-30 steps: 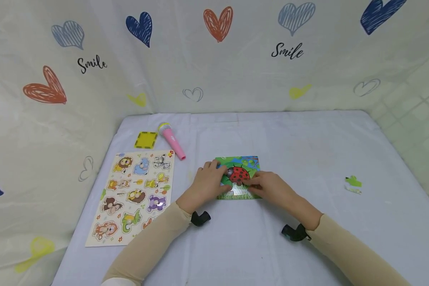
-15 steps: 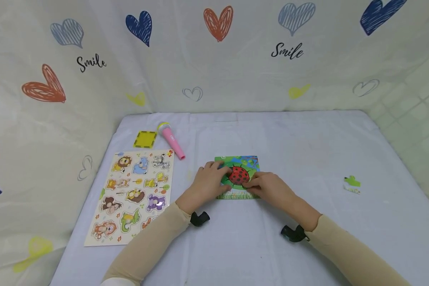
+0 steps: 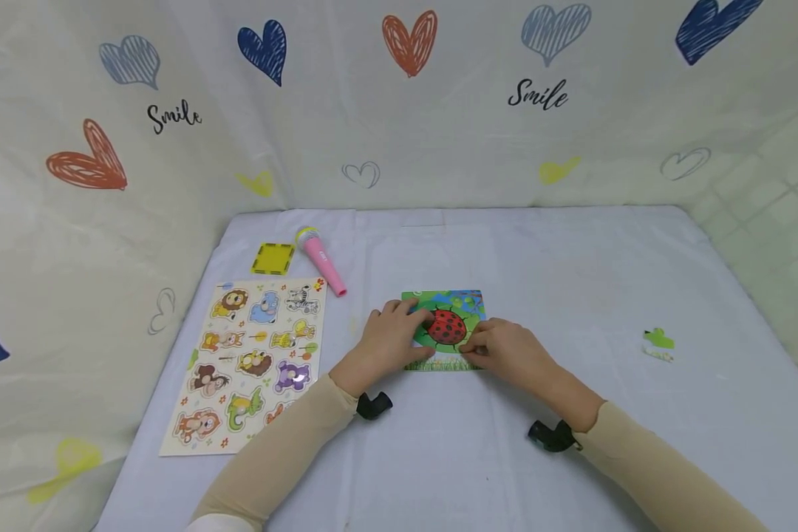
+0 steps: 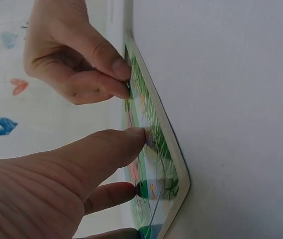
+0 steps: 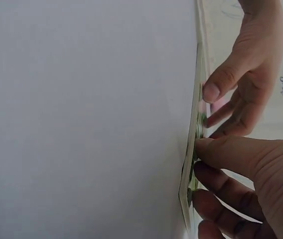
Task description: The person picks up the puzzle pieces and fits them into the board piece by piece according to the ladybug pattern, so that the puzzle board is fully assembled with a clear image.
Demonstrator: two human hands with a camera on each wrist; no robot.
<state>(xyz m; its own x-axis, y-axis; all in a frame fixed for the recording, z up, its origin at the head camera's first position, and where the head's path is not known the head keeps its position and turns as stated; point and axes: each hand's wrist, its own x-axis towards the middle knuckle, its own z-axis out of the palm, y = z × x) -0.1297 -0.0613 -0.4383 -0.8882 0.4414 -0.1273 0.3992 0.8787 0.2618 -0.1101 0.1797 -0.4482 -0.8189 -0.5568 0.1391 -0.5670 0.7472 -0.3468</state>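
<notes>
A jigsaw puzzle board [image 3: 451, 360] with a red ladybug on a green and blue ground lies flat at the middle of the table. My left hand [image 3: 389, 336] rests on its left side, thumb and fingertips spread on the picture. At the right side of the board is my right hand [image 3: 505, 347], its thumb and index fingertip close together at the surface. In the left wrist view, the right hand [image 4: 76, 59] has its other fingers curled. I cannot tell whether a puzzle piece sits between those fingertips. Loose green-and-white puzzle pieces [image 3: 659, 339] lie far to the right.
A cream animal puzzle board [image 3: 196, 355] lies at the left, partly under the left sleeve. Behind it are a yellow square tile [image 3: 273, 258] and a pink toy microphone [image 3: 324, 263]. A heart-printed curtain [image 3: 452, 133] hangs along the table's back edge.
My right fingertips have shifted slightly right and toward the lower edge, uncovering more of the ladybug. The bright glare on the lower part of the picture has gone. My left hand stays nearly still.
</notes>
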